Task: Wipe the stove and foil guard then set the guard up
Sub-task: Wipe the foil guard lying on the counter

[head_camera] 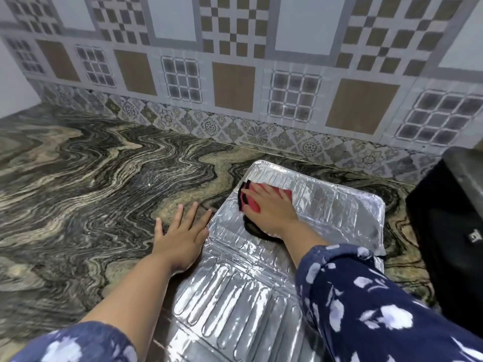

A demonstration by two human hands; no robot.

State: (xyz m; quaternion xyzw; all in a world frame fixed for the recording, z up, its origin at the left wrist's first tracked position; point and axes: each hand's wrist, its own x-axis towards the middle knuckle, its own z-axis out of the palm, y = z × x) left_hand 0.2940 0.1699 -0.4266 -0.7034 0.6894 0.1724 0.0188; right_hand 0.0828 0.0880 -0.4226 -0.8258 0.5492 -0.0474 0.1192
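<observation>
1. The thing being worked on is the silver embossed foil splash guard (261,257), lying flat and unfolded on the swirly black-and-beige marble counter (91,178). Its far end stops a little short of the patterned tile wall (235,74).

2. On the far half of the guard there's a red and black cleaning cloth (251,202), pressed flat against the foil.

3. The right hand (271,207) is on top of that cloth, palm down, fingers straight and together, pointing toward the guard's left edge. It's pressing the cloth, not bunching it up.

4. The left hand (183,231) sits just off the guard's left edge, flat on the counter with fingers spread. The thumb side touches the foil rim, so I'd guess it's bracing the guard so it can't slide.

5. Step-wise, this looks like the wiping-the-guard part. The guard isn't standing yet.

6. Next move probably calls for dragging the cloth down the near panels with light pressure, since thin foil dents and creases easily.

7. The dark boxy thing (449,231) to the guard's right is likely the stove, but it's mostly cut off, so I can't tell.

8. Both forearms come in from the near side in navy floral sleeves (366,296).
</observation>
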